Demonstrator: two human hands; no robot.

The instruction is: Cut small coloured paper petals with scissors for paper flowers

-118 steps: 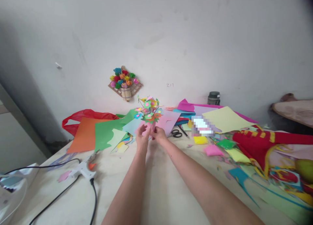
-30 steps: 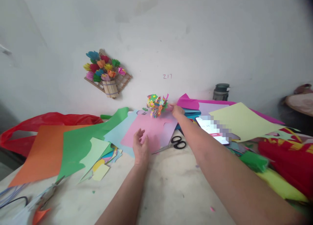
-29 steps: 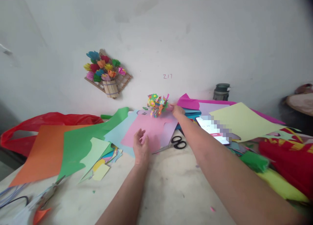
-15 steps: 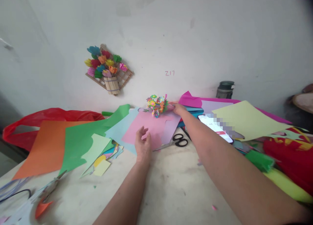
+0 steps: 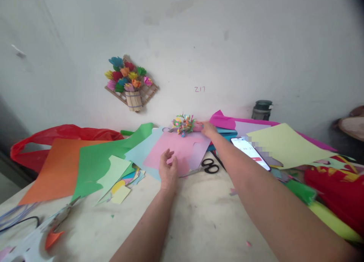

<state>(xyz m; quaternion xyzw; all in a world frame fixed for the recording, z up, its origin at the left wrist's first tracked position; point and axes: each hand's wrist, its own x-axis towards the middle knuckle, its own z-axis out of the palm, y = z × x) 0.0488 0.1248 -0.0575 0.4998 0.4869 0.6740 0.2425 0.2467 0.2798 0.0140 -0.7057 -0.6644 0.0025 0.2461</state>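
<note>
My right hand is closed around the pink-wrapped stem end of a small paper flower bouquet, whose many-coloured blooms point left. The bouquet lies almost level over the far edge of the paper sheets. Nearer to me, my left hand is half curled with fingers apart and nothing in it, over a pink paper sheet. Under that sheet, pale blue and lilac papers show. Black-handled scissors lie right of my left hand, their blades partly beneath the paper.
Green paper, orange paper and a red plastic bag lie left. Pliers are at front left. A phone and yellow paper lie right; a dark jar stands behind. A flower decoration hangs on the wall.
The bouquet has turned slightly in my right hand, so its blooms face differently. My left hand stays much the same, and the whole view has shifted a little.
</note>
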